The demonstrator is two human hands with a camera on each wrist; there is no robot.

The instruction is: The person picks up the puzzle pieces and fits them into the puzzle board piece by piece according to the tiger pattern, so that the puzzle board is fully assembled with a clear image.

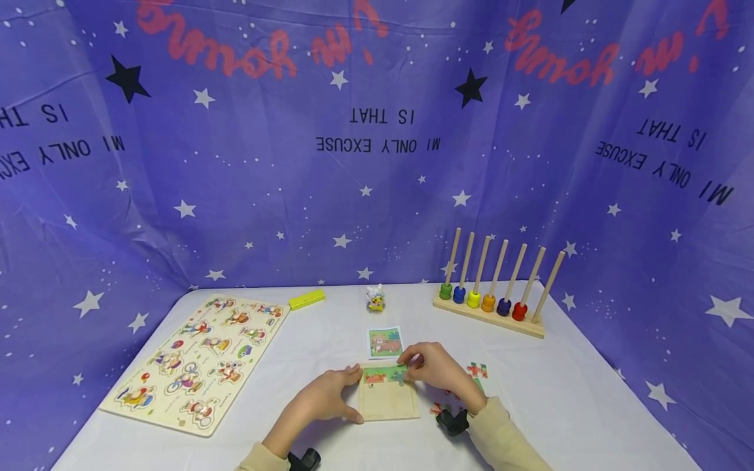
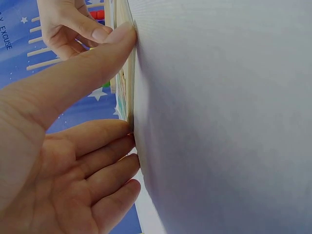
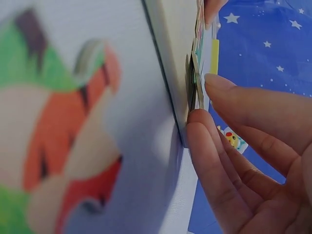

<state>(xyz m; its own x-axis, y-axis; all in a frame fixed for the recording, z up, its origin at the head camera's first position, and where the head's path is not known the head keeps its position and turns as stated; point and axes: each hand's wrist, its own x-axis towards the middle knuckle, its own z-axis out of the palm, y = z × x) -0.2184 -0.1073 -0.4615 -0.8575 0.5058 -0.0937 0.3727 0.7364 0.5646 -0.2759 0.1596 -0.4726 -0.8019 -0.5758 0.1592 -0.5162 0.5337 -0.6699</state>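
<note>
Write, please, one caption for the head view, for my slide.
The left hand touches a wooden puzzle tray while the right hand handles a puzzle piece near its upper-right corner.

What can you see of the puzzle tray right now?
The tray is pale, squarish and wood-like, with a rim. It lies flat on the table, nearer than the card. Multicoloured pieces line its far end; the rest is bare. The left hand touches its left edge; the right hand is at its far right corner.
</note>
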